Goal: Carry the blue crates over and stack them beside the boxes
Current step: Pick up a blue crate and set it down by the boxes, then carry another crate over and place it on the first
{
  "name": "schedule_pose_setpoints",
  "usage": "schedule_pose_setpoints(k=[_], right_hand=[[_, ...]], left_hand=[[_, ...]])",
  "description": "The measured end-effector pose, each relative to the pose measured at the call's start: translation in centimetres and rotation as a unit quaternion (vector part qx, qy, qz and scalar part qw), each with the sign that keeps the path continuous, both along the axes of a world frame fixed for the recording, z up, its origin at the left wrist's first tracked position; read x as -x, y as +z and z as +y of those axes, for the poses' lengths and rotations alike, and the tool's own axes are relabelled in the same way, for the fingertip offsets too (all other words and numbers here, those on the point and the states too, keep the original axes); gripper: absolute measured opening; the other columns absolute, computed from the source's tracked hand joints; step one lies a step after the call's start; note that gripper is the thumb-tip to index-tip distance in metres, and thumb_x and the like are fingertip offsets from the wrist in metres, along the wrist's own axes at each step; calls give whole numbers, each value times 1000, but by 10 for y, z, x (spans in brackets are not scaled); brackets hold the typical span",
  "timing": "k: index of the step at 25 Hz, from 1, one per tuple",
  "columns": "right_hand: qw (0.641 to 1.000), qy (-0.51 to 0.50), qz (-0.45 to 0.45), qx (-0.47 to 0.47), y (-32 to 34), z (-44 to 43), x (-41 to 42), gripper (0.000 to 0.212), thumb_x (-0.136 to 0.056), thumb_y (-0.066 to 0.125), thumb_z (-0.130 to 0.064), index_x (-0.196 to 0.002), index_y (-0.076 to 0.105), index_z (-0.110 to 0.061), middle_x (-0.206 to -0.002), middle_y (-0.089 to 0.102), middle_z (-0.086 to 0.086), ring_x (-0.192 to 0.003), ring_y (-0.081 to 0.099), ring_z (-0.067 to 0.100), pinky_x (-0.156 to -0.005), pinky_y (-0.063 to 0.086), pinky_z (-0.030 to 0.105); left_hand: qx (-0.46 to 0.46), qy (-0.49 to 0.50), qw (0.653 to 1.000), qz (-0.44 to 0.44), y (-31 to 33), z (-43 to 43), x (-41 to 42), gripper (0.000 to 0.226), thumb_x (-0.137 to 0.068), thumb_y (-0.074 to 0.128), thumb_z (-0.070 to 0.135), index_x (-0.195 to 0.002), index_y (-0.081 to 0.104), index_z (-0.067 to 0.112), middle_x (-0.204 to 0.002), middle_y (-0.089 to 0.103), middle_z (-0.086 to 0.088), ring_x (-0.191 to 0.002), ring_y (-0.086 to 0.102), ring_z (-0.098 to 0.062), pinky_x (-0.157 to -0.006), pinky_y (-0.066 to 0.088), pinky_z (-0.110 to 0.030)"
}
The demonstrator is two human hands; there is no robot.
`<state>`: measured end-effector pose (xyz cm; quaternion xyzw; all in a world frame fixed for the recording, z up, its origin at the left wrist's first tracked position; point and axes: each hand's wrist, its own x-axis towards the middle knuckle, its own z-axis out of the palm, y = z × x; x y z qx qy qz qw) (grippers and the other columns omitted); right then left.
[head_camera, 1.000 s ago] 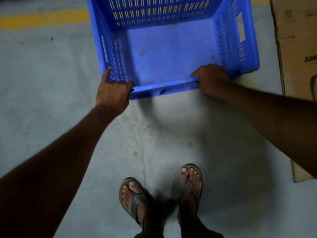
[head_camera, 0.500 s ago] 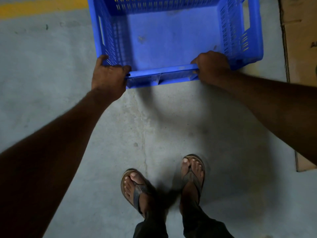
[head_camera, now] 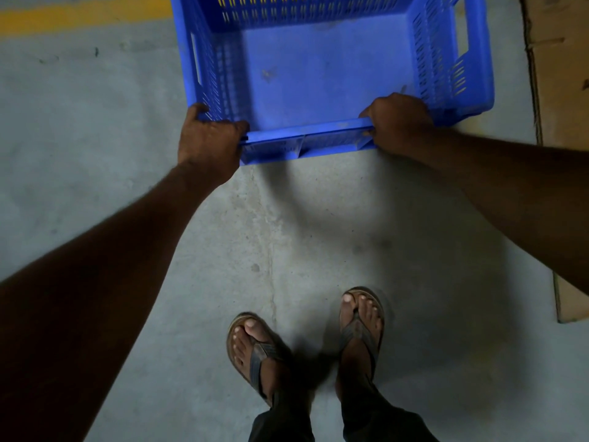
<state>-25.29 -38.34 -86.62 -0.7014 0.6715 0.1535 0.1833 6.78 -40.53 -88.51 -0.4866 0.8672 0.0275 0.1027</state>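
An empty blue crate (head_camera: 318,71) with slotted walls fills the top middle of the view, its far side cut off by the frame. My left hand (head_camera: 208,140) grips the crate's near left corner at the rim. My right hand (head_camera: 398,122) grips the near right corner of the same rim. The crate's right wall lies close beside a flat cardboard box (head_camera: 561,68). Whether the crate rests on the floor or hangs just above it cannot be told.
Grey concrete floor (head_camera: 95,122) lies all around. A yellow painted line (head_camera: 79,14) crosses the far left. The cardboard box runs down the right edge. My two sandalled feet (head_camera: 306,342) stand below the crate.
The crate and both hands shifted a little up and right in the view, nearer the cardboard box. Both grips are unchanged. My feet have shuffled slightly.
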Motion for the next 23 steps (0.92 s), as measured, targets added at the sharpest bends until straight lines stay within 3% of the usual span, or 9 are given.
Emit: schedule_pose_setpoints(k=[4, 6, 8, 10, 14, 20, 23], right_hand=[[1000, 2, 1, -14, -3, -1, 1, 16, -85, 70, -21, -101, 70, -23, -97, 68, 15, -95, 63, 38, -75, 47, 39], [1000, -14, 0, -26, 1, 2, 3, 40, -83, 74, -28, -122, 63, -25, -118, 66, 14, -112, 58, 36, -92, 46, 43], [1000, -25, -7, -18, 14, 14, 1, 65, -81, 76, -31, -140, 50, -24, -137, 58, 10, -126, 49, 34, -103, 36, 45], [996, -59, -48, 36, 38, 36, -2, 64, -85, 71, -23, -144, 46, -21, -140, 55, 9, -129, 47, 33, -107, 34, 45], [970, -146, -154, 116, 128, 77, -2, 49, -93, 58, -12, -142, 51, -17, -136, 59, 11, -127, 50, 33, -108, 37, 40], [933, -202, -260, 147, 313, 136, -14, 39, -95, 55, -43, -129, 59, -25, -116, 70, -6, -108, 65, 16, -94, 51, 38], [912, -230, -300, 161, 404, 193, -31, 35, -96, 57, -41, -126, 61, -25, -109, 73, -7, -100, 67, 11, -91, 52, 33]], left_hand=[[-4, 8, 1000, 11, -4, 1, -2, 20, -86, 62, 19, -106, 62, 18, -92, 73, -13, -86, 70, -35, -115, 20, -46], [-28, 9, 999, 30, -4, 0, -5, 29, -87, 66, 26, -114, 61, 17, -103, 71, -15, -98, 67, -37, -117, 17, -47], [-61, 10, 996, 62, 8, 4, -9, 54, -84, 73, 37, -131, 56, 17, -123, 64, -15, -116, 58, -37, -117, 19, -49], [-51, 46, 992, 104, 34, 14, -12, 65, -83, 73, 38, -141, 49, 18, -134, 57, -13, -126, 51, -35, -114, 26, -49], [-62, 164, 969, 173, 128, 48, -10, 65, -86, 67, 38, -145, 45, 23, -135, 57, -8, -127, 51, -32, -109, 33, -46], [-49, 175, 945, 273, 334, 113, 10, 60, -89, 58, 43, -145, 44, 26, -137, 57, 4, -129, 51, -22, -109, 34, -40], [-44, 182, 933, 307, 430, 166, 11, 55, -91, 59, 45, -141, 50, 25, -132, 61, 5, -128, 52, -21, -108, 37, -41]])
